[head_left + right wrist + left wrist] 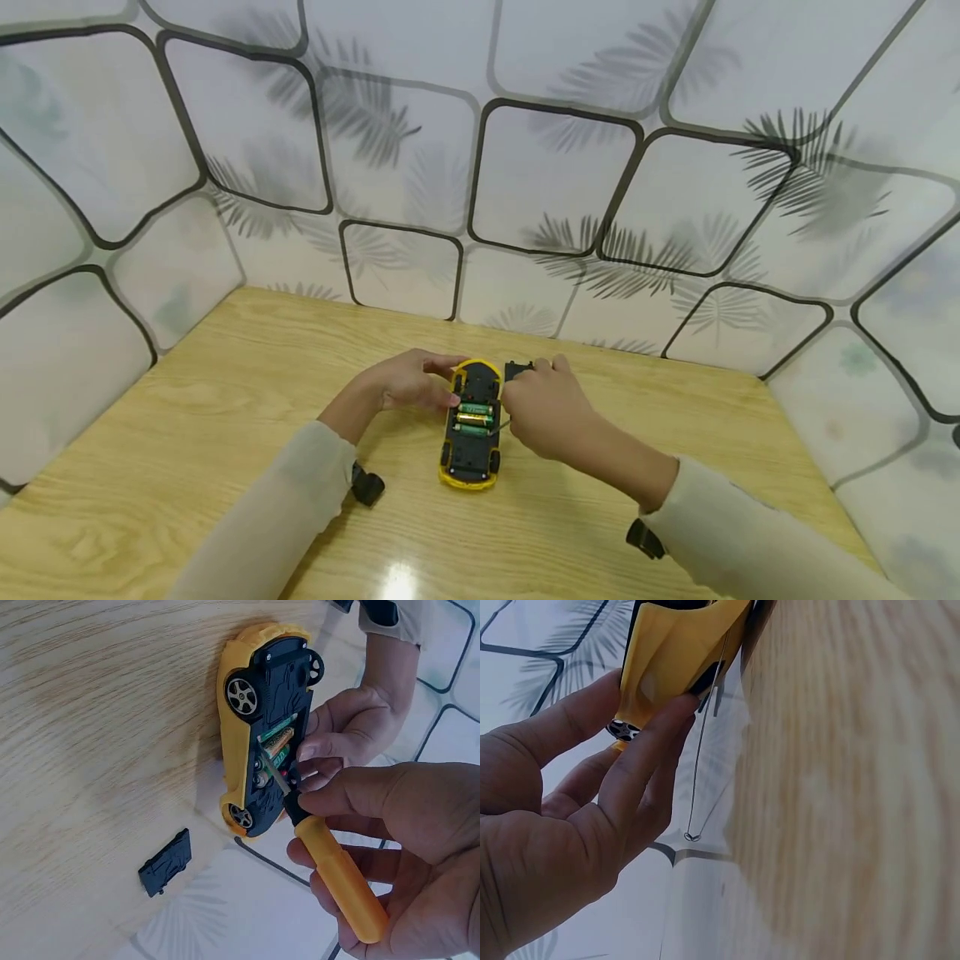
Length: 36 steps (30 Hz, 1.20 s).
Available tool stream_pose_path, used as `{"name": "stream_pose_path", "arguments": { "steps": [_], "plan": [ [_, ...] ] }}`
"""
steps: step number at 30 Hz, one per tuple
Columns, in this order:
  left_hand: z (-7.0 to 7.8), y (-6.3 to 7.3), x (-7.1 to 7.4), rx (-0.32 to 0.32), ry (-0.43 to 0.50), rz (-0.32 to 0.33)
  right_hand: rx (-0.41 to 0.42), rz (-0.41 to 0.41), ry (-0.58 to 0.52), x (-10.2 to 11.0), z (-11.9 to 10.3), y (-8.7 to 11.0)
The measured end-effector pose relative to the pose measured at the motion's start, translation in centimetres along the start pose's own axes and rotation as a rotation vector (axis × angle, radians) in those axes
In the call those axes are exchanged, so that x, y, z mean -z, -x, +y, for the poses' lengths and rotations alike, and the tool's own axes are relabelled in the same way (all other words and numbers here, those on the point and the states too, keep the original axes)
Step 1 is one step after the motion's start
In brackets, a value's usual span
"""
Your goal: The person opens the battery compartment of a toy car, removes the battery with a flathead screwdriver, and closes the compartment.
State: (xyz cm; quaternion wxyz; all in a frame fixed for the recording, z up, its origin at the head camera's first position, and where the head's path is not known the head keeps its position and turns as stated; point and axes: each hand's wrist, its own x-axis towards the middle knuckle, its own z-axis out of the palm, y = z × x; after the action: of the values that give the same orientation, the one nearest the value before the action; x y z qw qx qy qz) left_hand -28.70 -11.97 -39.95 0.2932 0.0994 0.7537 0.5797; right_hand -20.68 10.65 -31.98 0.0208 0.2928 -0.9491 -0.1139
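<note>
A yellow toy car (471, 461) lies wheels up on the table, its black underside showing. Several batteries (279, 741), green and gold, sit in its uncovered battery compartment. My left hand (411, 382) holds the car by its side, thumb near the compartment; the left wrist view shows fingers around a wheel (622, 730). In my right hand (551, 408) is a screwdriver (341, 877) with a yellow handle, gripped between thumb and fingers. Its metal shaft reaches into the compartment, the tip at the batteries. A black battery cover (166, 862) lies apart from the car, beyond my right hand.
The wooden table (300, 358) meets patterned walls (405, 275) at the back and sides. Black wrist cameras (367, 485) sit under both sleeves. A thin wire (696, 772) hangs beside the car in the left wrist view; its attachment is unclear.
</note>
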Motion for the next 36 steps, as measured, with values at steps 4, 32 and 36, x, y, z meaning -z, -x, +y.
{"name": "stream_pose_path", "arguments": {
  "steps": [4, 32, 36],
  "plan": [
    [0.0, 0.0, 0.0, -0.002, 0.014, -0.013, 0.002, -0.058, 0.08, 0.7, -1.1, -0.4],
    [-0.3, -0.2, 0.0, -0.016, 0.068, -0.045, -0.033, 0.282, -0.384, -5.6, 2.8, 3.7],
    [-0.3, -0.2, 0.0, -0.018, 0.087, -0.051, -0.038, 0.3, -0.47, -6.8, 3.3, 3.8]
  ]
}}
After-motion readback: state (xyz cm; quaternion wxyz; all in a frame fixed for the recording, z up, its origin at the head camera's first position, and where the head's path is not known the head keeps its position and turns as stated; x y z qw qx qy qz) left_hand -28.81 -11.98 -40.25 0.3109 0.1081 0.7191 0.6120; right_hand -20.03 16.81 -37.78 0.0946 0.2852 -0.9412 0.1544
